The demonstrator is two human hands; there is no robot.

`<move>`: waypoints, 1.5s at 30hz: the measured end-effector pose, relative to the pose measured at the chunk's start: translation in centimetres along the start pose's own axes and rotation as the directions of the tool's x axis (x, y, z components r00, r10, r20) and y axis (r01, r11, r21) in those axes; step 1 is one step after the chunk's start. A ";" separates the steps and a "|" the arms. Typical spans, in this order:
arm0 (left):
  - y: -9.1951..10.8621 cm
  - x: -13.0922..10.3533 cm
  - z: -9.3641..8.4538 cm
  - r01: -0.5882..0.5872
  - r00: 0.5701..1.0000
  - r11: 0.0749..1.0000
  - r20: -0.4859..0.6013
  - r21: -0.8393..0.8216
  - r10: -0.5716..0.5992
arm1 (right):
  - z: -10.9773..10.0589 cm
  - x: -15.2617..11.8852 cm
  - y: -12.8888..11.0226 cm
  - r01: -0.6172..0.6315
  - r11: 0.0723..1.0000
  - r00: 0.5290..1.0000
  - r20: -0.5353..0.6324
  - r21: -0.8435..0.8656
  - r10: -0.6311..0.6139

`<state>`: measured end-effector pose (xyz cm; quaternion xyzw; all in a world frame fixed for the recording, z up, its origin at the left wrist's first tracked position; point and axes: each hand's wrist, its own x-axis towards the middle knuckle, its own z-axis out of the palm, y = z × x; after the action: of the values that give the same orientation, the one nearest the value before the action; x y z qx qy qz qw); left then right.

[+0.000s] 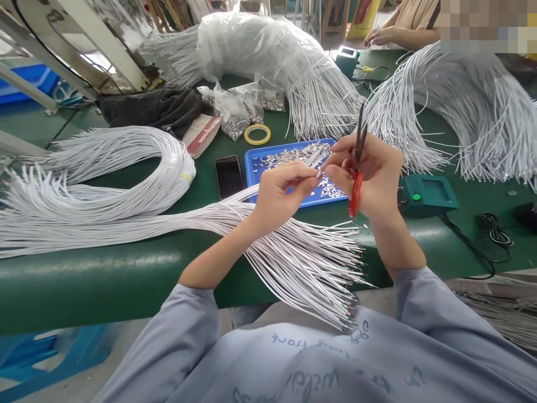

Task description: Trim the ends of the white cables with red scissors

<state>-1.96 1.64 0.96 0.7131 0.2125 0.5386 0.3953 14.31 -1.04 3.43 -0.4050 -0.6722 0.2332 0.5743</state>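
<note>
My left hand (pixel 283 193) is closed in a pinch on the end of a white cable, above the near rim of a blue tray (pixel 250 168). Scissors (pixel 356 193) with red handles hang in my right hand (pixel 373 173), their dark blades pointing up and away. The thumb and forefinger of that hand come close to the pinched cable tip; whether they hold a small part there I cannot make out. Many small metal pieces (pixel 289 155) lie in the tray. Below my hands a bundle of white cables (pixel 293 252) fans out over the table's front edge, its tips reaching my shirt.
A coiled cable bundle (pixel 168 173) lies left, beside a phone (pixel 229 176). Yellow tape (pixel 257 135) and bags of metal parts (pixel 235 115) sit behind the tray. Larger cable bundles (pixel 482 106) stand at the back. A green device (pixel 430 193) is right. Another person's hands (pixel 380 36) show far off.
</note>
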 end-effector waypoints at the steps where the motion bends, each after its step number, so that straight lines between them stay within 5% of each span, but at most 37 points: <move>1: -0.1 0.1 -0.1 -0.017 1.000 1.000 -0.025 0.023 0.017 | 0.0 0.0 0.0 0.025 0.997 1.000 -0.009 -0.070 -0.026; 5: -0.5 0.5 -1.0 -0.117 0.982 0.976 -0.128 0.184 0.141 | -0.2 0.2 -0.1 0.124 0.922 0.992 0.011 -0.367 -0.129; 10: -0.4 1.1 -2.2 -0.241 0.943 0.906 -0.137 0.347 0.303 | 0.1 0.3 0.4 0.127 0.866 0.991 0.102 -0.484 -0.089; 37: 0.0 0.5 -1.4 -0.240 0.949 0.875 -0.090 0.421 0.303 | 0.7 0.2 0.6 0.127 0.817 0.980 0.196 -0.562 -0.018; 45: 0.1 0.5 -1.4 -0.297 0.929 0.842 -0.066 0.450 0.363 | 0.7 0.0 0.1 0.044 0.874 0.977 0.202 -0.483 0.062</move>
<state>-3.16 2.37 1.50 0.7666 0.2291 0.5894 0.1112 13.71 -0.92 3.18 -0.5119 -0.7644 0.1017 0.3786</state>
